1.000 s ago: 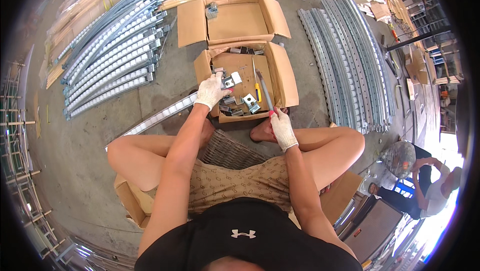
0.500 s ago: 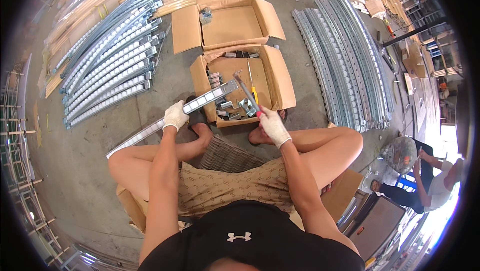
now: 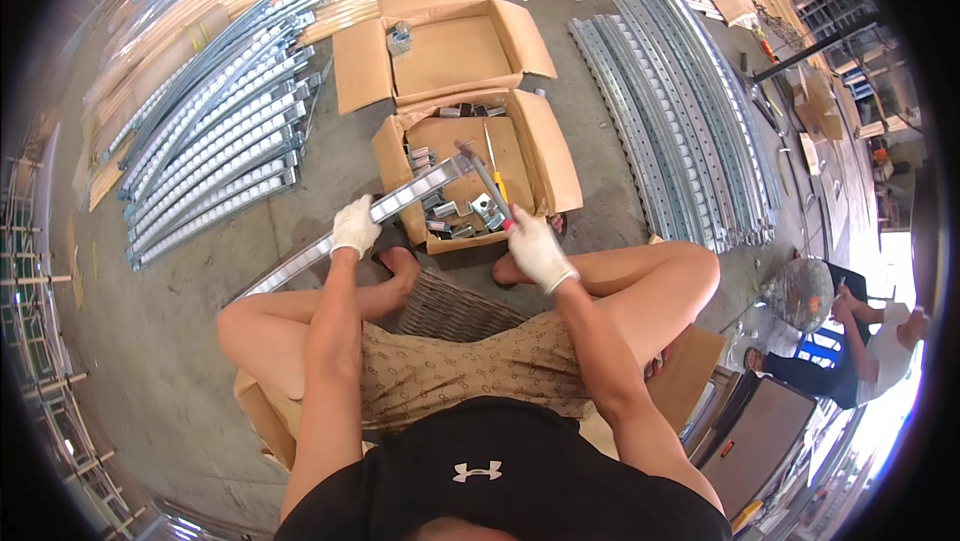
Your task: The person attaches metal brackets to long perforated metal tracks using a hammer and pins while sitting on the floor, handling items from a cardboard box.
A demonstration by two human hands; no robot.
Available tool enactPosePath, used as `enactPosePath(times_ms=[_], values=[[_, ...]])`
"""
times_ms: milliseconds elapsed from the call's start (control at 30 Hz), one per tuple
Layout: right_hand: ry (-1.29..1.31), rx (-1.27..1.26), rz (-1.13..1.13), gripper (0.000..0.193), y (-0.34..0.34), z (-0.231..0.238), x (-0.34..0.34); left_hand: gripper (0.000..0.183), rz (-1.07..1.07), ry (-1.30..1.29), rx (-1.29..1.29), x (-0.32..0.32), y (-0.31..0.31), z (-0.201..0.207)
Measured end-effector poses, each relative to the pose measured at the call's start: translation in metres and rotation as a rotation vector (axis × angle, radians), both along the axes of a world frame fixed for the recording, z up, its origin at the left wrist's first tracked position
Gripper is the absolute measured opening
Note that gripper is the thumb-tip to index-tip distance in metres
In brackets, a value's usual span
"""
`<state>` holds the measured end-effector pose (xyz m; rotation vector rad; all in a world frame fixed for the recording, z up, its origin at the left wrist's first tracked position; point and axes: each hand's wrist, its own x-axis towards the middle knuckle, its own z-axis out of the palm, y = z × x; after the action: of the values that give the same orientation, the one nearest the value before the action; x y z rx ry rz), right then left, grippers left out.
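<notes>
My left hand [image 3: 354, 228], in a white work glove, is closed around a long metal roller track [image 3: 412, 193] with white rollers. The track slants from beside my left knee up over the near cardboard box [image 3: 548, 156]. My right hand [image 3: 540, 253], gloved too and slightly blurred, grips a hammer [image 3: 488, 179] by its red-ended handle. The hammer's head is at the track's far end; whether they touch I cannot tell. Below them, the box holds several shiny metal brackets [image 3: 488, 209] and a yellow-handled screwdriver [image 3: 499, 184].
Another open cardboard box [image 3: 455, 56] stands behind, with small brackets in its left corner. Roller tracks [image 3: 215, 141] are stacked at left, and perforated metal rails [image 3: 680, 121] at right. Another person [image 3: 870, 351] sits at far right, near a round stool-like object [image 3: 797, 293].
The hammer's head has shifted slightly left and now lines up with the track's end. My right hand has moved a little left with it. The whole view has shifted slightly.
</notes>
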<state>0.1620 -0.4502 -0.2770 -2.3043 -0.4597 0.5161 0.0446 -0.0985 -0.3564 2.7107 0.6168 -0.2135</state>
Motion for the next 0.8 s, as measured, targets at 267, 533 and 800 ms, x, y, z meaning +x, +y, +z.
enactPosePath(times_ms=[267, 533, 800], values=[[0.254, 0.080, -0.292, 0.038, -0.023, -0.028, 0.013, 0.046, -0.038, -0.072, -0.062, 0.009, -0.003, 0.026], [-0.049, 0.124, -0.168, 0.042, -0.019, 0.019, 0.015, 0.050, -0.068, 0.019, -0.066, 0.012, -0.007, 0.037], [-0.016, 0.060, -0.173, 0.040, -0.010, -0.017, -0.005, 0.052, -0.042, -0.045, -0.031, 0.021, -0.002, 0.040]])
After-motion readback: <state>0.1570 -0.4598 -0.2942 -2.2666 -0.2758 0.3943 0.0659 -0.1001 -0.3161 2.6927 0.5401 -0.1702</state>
